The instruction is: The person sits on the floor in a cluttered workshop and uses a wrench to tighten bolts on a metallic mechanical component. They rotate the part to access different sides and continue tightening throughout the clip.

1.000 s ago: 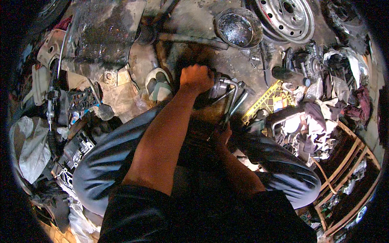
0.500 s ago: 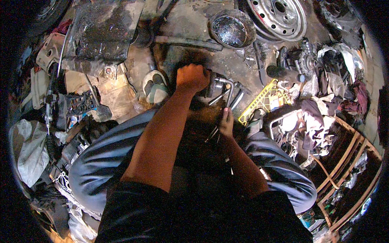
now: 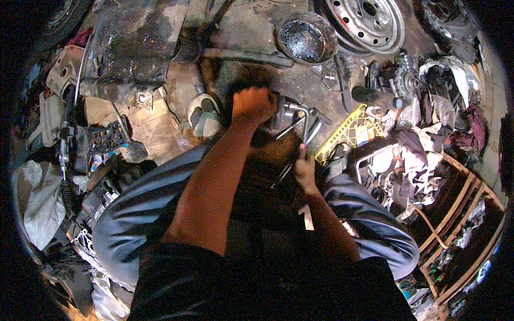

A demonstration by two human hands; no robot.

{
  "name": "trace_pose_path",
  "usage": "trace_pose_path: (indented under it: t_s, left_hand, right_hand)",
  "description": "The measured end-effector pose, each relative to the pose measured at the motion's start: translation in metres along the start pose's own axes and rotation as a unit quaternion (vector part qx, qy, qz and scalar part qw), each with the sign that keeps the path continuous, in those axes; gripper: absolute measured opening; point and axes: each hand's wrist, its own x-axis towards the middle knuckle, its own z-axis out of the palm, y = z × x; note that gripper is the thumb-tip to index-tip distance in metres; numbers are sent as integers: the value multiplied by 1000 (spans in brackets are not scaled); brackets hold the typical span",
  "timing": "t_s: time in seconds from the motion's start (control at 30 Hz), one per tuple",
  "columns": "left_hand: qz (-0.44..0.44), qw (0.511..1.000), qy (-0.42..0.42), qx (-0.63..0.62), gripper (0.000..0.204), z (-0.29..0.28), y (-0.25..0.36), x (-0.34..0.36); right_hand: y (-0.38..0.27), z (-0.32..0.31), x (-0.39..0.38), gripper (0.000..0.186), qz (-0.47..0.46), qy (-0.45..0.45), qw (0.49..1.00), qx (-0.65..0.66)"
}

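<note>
Just ahead of your lap, your left hand [image 3: 252, 104] looks clenched on the left end of the metal part [image 3: 289, 111], fingertips hidden. Your right hand [image 3: 305, 167] grips the bent bar [image 3: 305, 128], thumb along it. Since half a second ago, that hand has edged right with the bar's near end; the part stays put, so the bar seems to be turning. Farther out sits the yellow crate [image 3: 341, 135].

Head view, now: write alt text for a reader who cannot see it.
A bare right hand holds an L-shaped silver metal bar, while the curled left hand is at a dark metal part; what it grips is hidden. Beyond them are a round dark metal basin and a silver steel wheel with holes.
</note>
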Motion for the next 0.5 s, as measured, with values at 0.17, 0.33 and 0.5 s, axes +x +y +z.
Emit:
trace_pose_path:
  t_s: [0.17,0.33,0.5]
  left_hand:
    - [-10,1000,-5,-6,39,-2,1,0]
    - [-8,1000,-16,-5,40,-4,0,0]
    - [-3,1000,-3,5,38,-3,2,4]
  right_hand:
    - [-15,-4,0,65,-37,16,999,-31]
    - [-12,-13,2,63,53,-16,996,-63]
    - [-18,-24,13,52,-30,-61,996,-62]
